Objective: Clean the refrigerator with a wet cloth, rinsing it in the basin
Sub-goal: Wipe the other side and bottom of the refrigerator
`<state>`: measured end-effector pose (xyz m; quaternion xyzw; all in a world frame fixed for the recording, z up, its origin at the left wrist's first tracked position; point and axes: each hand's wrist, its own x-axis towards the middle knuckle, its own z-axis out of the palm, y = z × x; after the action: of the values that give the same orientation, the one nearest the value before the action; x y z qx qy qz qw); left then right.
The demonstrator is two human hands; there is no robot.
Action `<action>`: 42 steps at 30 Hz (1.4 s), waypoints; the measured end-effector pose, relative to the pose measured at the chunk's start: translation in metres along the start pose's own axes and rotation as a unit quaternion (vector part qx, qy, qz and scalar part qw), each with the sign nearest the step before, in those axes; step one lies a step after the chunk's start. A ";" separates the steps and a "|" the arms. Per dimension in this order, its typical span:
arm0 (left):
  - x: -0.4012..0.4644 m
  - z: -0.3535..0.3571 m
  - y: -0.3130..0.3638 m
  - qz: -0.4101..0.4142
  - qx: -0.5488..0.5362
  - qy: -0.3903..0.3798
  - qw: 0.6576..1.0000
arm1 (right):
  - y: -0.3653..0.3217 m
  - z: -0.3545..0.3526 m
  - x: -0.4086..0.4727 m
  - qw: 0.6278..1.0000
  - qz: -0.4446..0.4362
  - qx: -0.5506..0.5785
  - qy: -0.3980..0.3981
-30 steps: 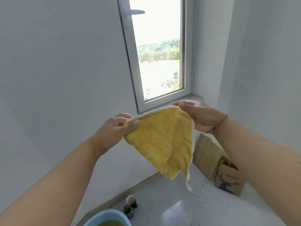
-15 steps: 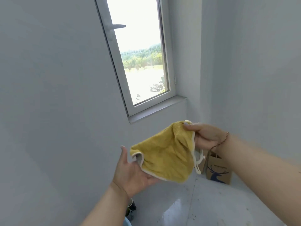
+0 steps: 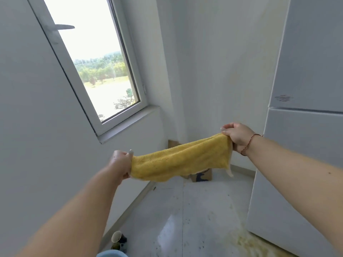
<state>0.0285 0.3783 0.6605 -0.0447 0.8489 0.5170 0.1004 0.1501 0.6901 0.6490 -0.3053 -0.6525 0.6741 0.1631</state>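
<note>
A yellow cloth (image 3: pixel 181 160) with a pale hem is stretched out flat in the air between my two hands. My left hand (image 3: pixel 120 163) grips its left end, lower and nearer. My right hand (image 3: pixel 236 137) grips its right end, higher and close to the white refrigerator (image 3: pixel 300 145), which stands at the right with both doors closed. Only the rim of the light blue basin (image 3: pixel 111 254) shows at the bottom edge.
A window (image 3: pixel 92 71) is set in the left wall. A brown paper bag (image 3: pixel 202 176) and cardboard stand in the far corner behind the cloth. Small cups (image 3: pixel 117 238) sit on the floor by the basin. Yellowish stains mark the floor (image 3: pixel 239 240) at the refrigerator's base.
The cloth went from bunched to pulled out taut. My left hand went from cupping it from below to gripping its end, my hands moved apart, and the view swung right, showing the refrigerator.
</note>
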 end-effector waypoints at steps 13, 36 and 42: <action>-0.091 0.086 0.092 0.216 0.250 -0.393 0.858 | -0.009 -0.192 -0.129 0.974 -0.127 -0.146 0.114; -0.499 0.477 0.149 0.138 -0.038 -0.632 0.762 | 0.052 -0.575 -0.326 0.956 -0.096 0.127 0.248; -0.577 0.531 0.165 0.123 -0.022 -0.679 0.723 | 0.059 -0.586 -0.330 0.973 -0.097 0.110 0.179</action>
<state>0.6275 0.9089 0.6919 0.4209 0.5401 0.4355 0.5843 0.7774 0.9373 0.6786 -0.3361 -0.5610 0.6571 0.3748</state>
